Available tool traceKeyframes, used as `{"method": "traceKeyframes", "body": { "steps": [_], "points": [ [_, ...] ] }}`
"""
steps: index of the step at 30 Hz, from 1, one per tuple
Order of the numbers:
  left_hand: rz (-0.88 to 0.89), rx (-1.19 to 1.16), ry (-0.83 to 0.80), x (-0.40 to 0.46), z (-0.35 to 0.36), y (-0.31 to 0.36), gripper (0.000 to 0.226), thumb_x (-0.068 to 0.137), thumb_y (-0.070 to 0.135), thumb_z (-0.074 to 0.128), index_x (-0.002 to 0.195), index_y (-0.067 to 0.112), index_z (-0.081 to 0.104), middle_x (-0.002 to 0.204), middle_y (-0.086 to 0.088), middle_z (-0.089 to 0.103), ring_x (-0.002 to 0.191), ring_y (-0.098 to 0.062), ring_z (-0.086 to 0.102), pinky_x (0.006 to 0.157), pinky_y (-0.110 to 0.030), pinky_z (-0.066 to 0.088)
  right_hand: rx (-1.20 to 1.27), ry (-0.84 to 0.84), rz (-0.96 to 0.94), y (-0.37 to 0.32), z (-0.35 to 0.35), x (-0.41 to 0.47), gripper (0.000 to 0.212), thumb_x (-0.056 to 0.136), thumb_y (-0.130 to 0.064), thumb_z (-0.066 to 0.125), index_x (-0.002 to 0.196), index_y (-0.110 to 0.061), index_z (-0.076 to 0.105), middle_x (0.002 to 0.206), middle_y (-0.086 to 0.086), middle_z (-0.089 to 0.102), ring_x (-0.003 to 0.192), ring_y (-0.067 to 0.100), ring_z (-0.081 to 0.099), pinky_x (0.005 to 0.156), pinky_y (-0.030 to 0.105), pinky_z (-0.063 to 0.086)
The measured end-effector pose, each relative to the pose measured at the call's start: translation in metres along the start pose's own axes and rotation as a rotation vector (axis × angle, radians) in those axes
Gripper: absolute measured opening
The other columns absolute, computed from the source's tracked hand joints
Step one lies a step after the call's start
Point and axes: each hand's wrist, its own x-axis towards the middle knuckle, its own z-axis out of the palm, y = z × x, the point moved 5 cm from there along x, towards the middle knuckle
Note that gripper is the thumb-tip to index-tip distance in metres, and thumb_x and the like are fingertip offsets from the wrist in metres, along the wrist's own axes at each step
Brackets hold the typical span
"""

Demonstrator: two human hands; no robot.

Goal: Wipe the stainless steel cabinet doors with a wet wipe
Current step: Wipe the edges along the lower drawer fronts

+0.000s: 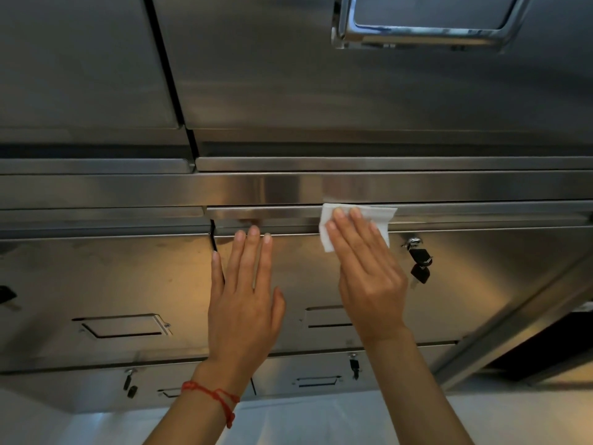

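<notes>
Right hand [369,277] presses a wipe [378,216] flat on the top edge of a steel door [481,284]; left hand [245,300] lies flat on the door beside it.

Both hands have straight fingers, nothing curled: the right fingers [345,226] cover the lower left of the white, thin, creased wipe, whose upper part laps onto the door's folded lip; the left fingers [253,248] reach that same lip, the little finger along the dark seam [213,239] between doors. Just right of the right fingers a lock with black keys [418,263] hangs in the way. Below the palms sit recessed handles [123,326] and further locks. Above the fingertips runs a brushed, reflective rail [288,187], then upper doors and a chrome handle [417,27]. A red string bracelet [215,396] circles the left wrist.
</notes>
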Motion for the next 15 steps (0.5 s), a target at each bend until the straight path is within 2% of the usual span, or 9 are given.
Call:
{"method": "traceKeyframes", "body": {
  "steps": [4,9,15],
  "points": [
    [0.001,0.005,-0.01,0.0,0.001,-0.001,0.066,0.087,0.029,0.037,0.146,0.007,0.02,0.152,-0.013,0.018,0.145,-0.018,-0.004,0.116,-0.045,0.004,-0.005,0.039,0.072,-0.001,0.001,-0.002,0.045,0.076,0.018,0.067,0.118,0.001,0.062,0.127,0.014,0.058,0.122,0.03,0.054,0.102,0.042,0.045],
    [0.014,0.017,-0.021,0.0,0.001,-0.003,0.066,0.086,0.03,0.038,0.146,0.008,0.02,0.152,-0.012,0.018,0.145,-0.018,-0.004,0.115,-0.045,0.004,0.002,0.007,0.006,0.003,0.0,-0.001,0.042,0.078,0.017,0.066,0.116,0.001,0.065,0.126,0.015,0.06,0.121,0.03,0.055,0.101,0.043,0.046],
    [0.016,0.011,-0.017,0.0,0.001,-0.003,0.065,0.086,0.03,0.036,0.145,0.008,0.022,0.151,-0.012,0.019,0.145,-0.017,-0.005,0.115,-0.046,0.006,-0.043,0.044,0.058,0.015,-0.007,-0.005,0.043,0.078,0.018,0.066,0.117,0.001,0.063,0.126,0.015,0.058,0.122,0.03,0.054,0.103,0.042,0.044]
  ]
}}
